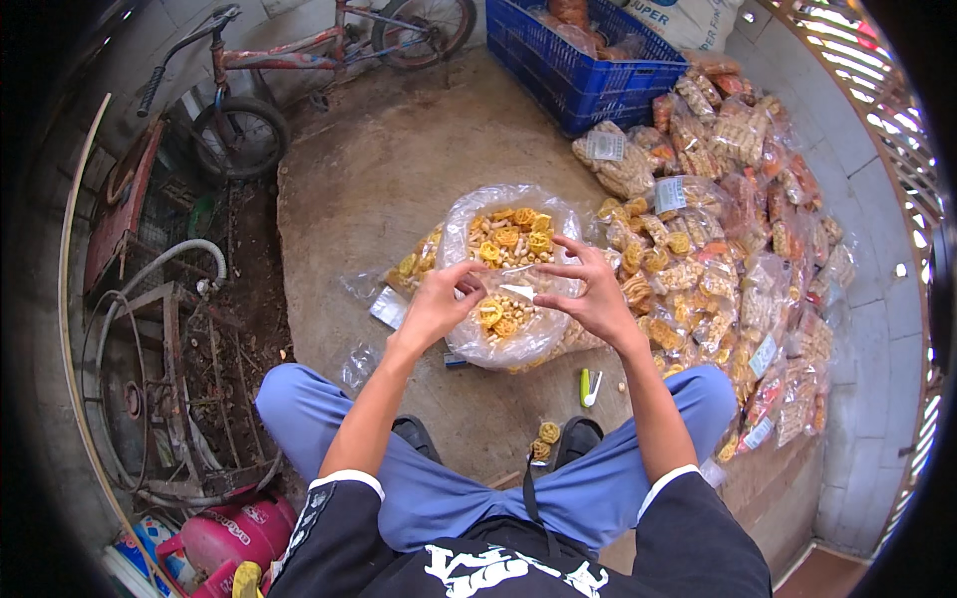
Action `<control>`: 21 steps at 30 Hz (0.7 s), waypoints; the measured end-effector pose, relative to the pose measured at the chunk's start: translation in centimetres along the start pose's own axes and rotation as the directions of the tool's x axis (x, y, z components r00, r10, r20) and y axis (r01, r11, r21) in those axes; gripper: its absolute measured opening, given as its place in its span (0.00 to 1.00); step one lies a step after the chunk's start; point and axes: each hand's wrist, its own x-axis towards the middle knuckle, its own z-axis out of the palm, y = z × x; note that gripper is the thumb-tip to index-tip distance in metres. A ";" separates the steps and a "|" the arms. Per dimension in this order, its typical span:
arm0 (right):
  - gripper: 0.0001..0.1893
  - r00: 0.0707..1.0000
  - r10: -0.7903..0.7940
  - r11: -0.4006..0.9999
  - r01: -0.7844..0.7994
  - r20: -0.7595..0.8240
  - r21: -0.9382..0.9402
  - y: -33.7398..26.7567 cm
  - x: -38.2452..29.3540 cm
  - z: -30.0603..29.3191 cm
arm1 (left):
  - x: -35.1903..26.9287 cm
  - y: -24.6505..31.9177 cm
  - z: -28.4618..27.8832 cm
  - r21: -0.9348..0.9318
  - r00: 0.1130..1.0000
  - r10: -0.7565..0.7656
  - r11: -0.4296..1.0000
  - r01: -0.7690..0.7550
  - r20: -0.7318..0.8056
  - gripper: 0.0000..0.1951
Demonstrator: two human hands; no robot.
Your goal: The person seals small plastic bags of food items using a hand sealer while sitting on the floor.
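Observation:
My left hand is over the left side of a large open clear plastic bag, thumb and fingers curled together. Across from it, my right hand has its thumb and fingers spread around an edge. A thin clear plastic film, seemingly a small bag, stretches between both hands, with a white piece near my right thumb. Inside the large bag lie yellow wheel-shaped crackers and pale short tube snacks. The film's outline is hard to make out.
A green stapler lies on the concrete floor by my right knee. Packed snack bags are heaped at right, below a blue crate. At left stand a child's bicycle, a metal frame and a pink gas cylinder.

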 end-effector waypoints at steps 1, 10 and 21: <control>0.22 0.999 0.033 0.998 -0.034 0.014 0.056 0.2 0.1 0.0 | 0.0 -0.2 -0.1 0.021 0.997 0.041 0.999 -0.040 -0.062 0.14; 0.24 0.933 0.315 0.849 -0.359 0.175 0.387 0.8 0.3 -1.1 | 0.4 -0.9 -0.6 0.016 0.998 -0.056 0.998 0.056 -0.027 0.07; 0.22 0.929 0.316 0.836 -0.369 0.193 0.407 0.5 0.3 -1.7 | 0.7 -0.9 -0.2 -0.338 0.987 -0.161 0.928 0.157 0.016 0.13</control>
